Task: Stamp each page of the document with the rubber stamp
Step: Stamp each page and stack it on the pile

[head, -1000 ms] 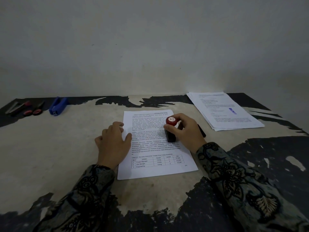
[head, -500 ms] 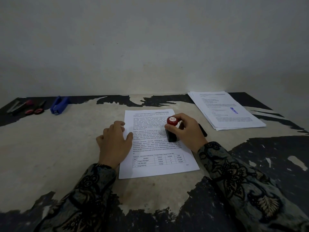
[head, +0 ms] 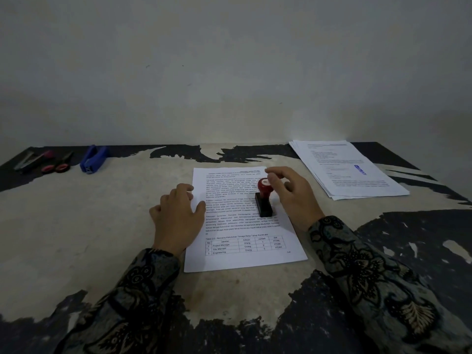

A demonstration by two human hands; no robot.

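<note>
Centrally on the worn, mottled dark-and-pale surface lies the printed page, with the rubber stamp standing upright on it. Right hand: fingers loosely curled beside the red knob, grip released. Left hand: flat, pressing the page's left edge. Stamped sheets are stacked far right; stapler and scissors far left. A plain wall stands behind.
</note>
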